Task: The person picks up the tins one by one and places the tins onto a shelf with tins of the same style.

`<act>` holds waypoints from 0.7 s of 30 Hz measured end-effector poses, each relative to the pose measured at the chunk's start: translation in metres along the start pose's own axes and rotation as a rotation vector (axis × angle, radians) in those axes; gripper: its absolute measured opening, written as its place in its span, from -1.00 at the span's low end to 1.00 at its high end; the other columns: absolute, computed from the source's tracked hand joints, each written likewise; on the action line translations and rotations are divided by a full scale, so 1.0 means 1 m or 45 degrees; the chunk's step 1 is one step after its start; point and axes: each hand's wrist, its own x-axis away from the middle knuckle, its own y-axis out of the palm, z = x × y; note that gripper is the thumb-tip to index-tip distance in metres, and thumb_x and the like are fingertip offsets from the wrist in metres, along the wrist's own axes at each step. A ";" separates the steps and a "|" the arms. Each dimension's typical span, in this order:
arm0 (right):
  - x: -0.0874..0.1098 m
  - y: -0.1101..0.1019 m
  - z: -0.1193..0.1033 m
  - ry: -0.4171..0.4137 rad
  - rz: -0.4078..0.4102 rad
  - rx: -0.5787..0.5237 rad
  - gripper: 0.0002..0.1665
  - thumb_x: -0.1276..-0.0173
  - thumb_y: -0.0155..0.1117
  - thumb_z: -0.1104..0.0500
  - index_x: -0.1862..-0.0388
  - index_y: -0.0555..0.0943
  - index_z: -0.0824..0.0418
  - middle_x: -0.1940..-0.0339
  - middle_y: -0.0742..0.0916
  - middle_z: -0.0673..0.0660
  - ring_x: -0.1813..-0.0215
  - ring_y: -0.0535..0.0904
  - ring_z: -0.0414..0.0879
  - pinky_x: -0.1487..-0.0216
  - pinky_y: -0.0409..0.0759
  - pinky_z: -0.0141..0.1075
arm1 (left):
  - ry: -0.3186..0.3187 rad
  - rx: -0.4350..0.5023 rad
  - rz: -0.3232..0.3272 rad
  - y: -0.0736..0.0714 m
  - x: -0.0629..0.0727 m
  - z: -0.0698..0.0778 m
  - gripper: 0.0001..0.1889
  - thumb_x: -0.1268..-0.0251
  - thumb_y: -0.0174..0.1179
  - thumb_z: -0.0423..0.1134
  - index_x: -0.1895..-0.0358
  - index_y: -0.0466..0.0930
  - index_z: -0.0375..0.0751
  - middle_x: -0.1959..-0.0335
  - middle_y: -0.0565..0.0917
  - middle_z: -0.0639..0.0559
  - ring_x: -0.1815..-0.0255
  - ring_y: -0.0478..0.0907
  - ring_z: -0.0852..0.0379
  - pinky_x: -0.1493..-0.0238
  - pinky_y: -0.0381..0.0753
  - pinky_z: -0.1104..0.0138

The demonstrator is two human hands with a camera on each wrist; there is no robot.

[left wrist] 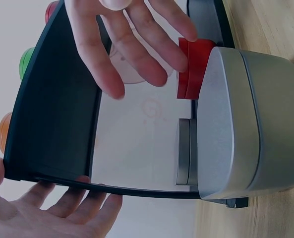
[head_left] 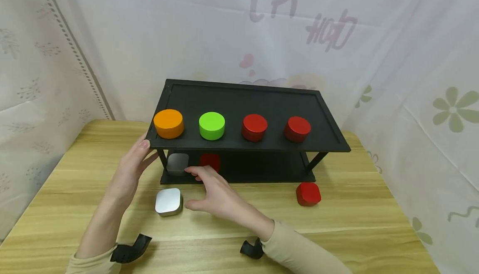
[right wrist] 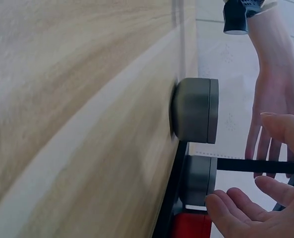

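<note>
In the head view, the shelf [head_left: 258,103] stands with its long axis left to right; the left hand [head_left: 132,164] grips its left corner. The right hand [head_left: 215,191], spread wide, holds nothing, beside the front tin [head_left: 168,201], which lies flat.

In the left wrist view, both hands are cut off.

In the right wrist view, whether fingertips touch the rear tin [right wrist: 196,181], I cannot tell.

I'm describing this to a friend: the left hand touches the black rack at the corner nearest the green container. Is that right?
Not quite: the head view shows the orange container is nearest there. The left hand does touch the black rack.
</note>
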 end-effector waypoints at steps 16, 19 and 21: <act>-0.009 0.016 -0.003 -0.068 -0.047 0.133 -0.07 -0.21 0.60 -0.06 -0.51 0.39 -0.06 -0.32 0.61 -0.03 -0.24 0.57 -0.21 -0.18 0.57 -0.56 | 0.010 0.048 0.011 -0.005 0.000 -0.011 -0.50 -0.72 -0.25 -0.11 -0.61 0.23 -0.02 -0.57 0.29 0.15 -0.48 0.28 0.28 -0.25 0.48 0.60; -0.010 0.018 -0.002 -0.068 -0.053 0.163 -0.08 -0.22 0.59 -0.07 -0.51 0.38 -0.07 -0.34 0.60 -0.05 -0.23 0.55 -0.24 -0.20 0.56 -0.56 | 0.008 0.045 -0.001 -0.005 -0.001 -0.011 -0.49 -0.73 -0.25 -0.10 -0.61 0.22 -0.03 -0.59 0.26 0.11 -0.50 0.26 0.30 -0.25 0.47 0.61; -0.011 0.018 -0.001 -0.062 -0.052 0.179 -0.08 -0.22 0.59 -0.08 -0.51 0.38 -0.08 -0.35 0.60 -0.06 -0.25 0.54 -0.26 -0.23 0.55 -0.55 | 0.004 0.037 -0.013 -0.004 -0.003 -0.011 -0.49 -0.73 -0.25 -0.10 -0.62 0.21 -0.03 -0.61 0.23 0.10 -0.51 0.26 0.31 -0.25 0.47 0.62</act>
